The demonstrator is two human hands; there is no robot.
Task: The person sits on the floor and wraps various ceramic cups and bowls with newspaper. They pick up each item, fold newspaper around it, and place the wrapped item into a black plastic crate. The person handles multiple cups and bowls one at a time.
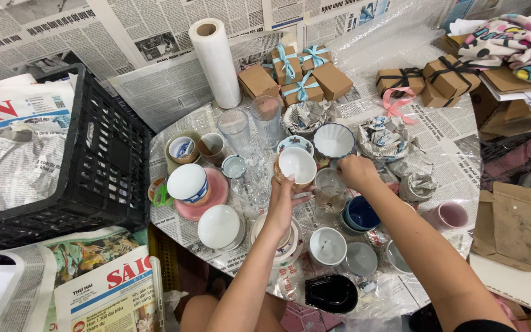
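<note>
Resting near the table's centre, the white bowl point(297, 165) was gripped from below by the left hand point(282, 198), fingers closed on its base, evidently to keep it level. The right hand point(357, 172), just beside it, curled shut over the rim of a clear glass cup point(329, 189). Other cups, two tall glasses point(252, 126) and a blue bowl point(361, 213) crowded the newspaper-covered table point(447, 132).

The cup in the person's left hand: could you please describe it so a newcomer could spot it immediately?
Start at the tall white roll standing at the table's far edge, then come down past the two clear glasses. The cup is brown outside, white inside, and the only one lifted in a hand.
</note>
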